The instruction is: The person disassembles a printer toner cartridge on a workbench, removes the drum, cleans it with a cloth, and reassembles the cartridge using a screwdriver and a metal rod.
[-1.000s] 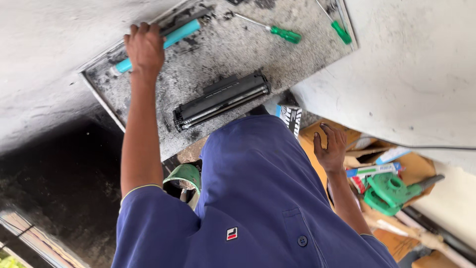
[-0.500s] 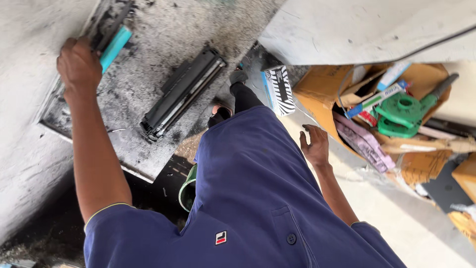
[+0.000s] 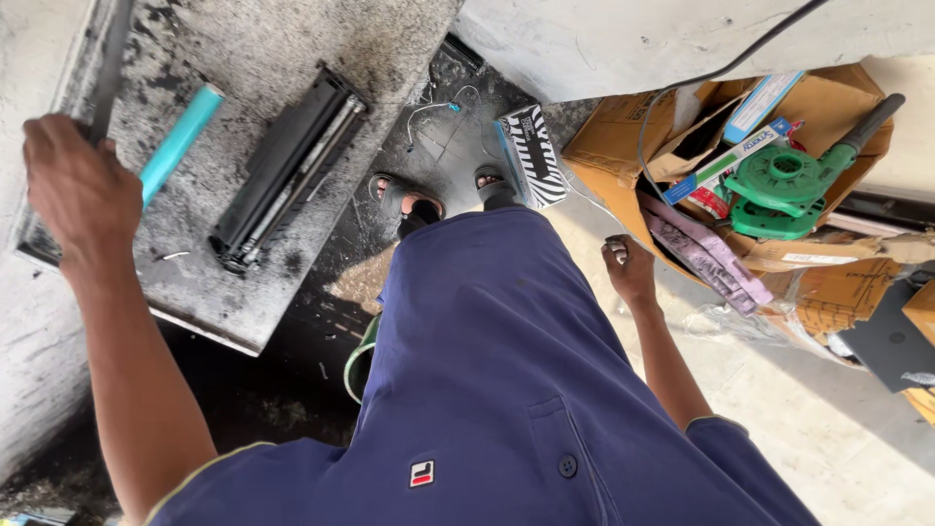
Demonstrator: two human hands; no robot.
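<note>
L hand: L hand was closed in a fist, looked clamped on the near end of a dark strip; fingers were hidden under the knuckles, so the exact grip couldn't be told.
R hand: R hand hung by the hip at right, fingers loosely curled, holding nothing, touching nothing.
Step in hand (judged): handling the strip at the left edge of the tray; 1 hand only on it.
Strip, place: far left of the scene, over the tray's left rim, just left of the roller.
Strip, axis: long axis ran near to far, leaning a bit right at the far end; near end in the fist, far end ran out of the top of the view.
Roller: teal, lay flat on the tray, axis diagonal, near-left to far-right; near end passed behind the L hand, contact couldn't be told.
Cartridge: black cartridge lay right of the roller, approx. parallel to it, apart from the hand.
Next move calls for (judged): a firm grip and a straight pull along the strip's length, w/ care not to knock the roller beside it; tray was coated in dark powder, so slip was a risk.
Right side: green blower sat in an open box, well apart from both hands.
</note>
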